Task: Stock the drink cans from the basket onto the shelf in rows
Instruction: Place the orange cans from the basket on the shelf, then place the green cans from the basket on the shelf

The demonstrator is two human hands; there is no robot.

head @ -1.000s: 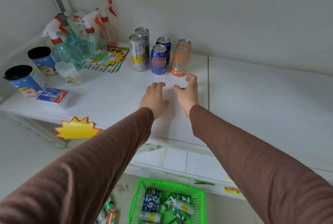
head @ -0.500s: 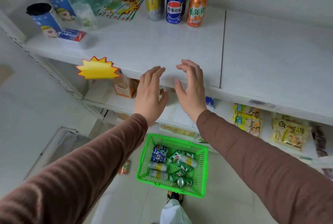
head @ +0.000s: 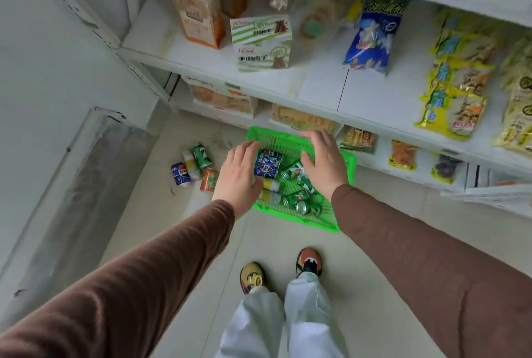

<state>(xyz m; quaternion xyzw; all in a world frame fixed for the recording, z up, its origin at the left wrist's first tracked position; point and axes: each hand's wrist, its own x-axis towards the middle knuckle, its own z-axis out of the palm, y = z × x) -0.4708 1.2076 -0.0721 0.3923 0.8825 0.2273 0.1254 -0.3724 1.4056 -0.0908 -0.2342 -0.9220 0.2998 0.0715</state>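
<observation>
A green plastic basket (head: 328,221) stands on the floor in front of the shelving. Inside lie several cans: a blue cola can (head: 268,163), green cans (head: 305,185) and yellow-white cans (head: 270,197). My left hand (head: 240,177) hovers over the basket's left side, fingers relaxed, holding nothing. My right hand (head: 324,162) hovers over the basket's right side, fingers spread and empty. The top shelf with the stocked cans is out of view.
Several loose cans (head: 193,167) lie on the floor left of the basket. Lower shelves (head: 316,98) hold snack bags and boxes. My feet (head: 280,274) stand just behind the basket. A grey panel (head: 72,185) leans at the left wall.
My view has swung down from the top shelf to the floor. Both hands have dropped from the shelf edge to just above the basket, still empty.
</observation>
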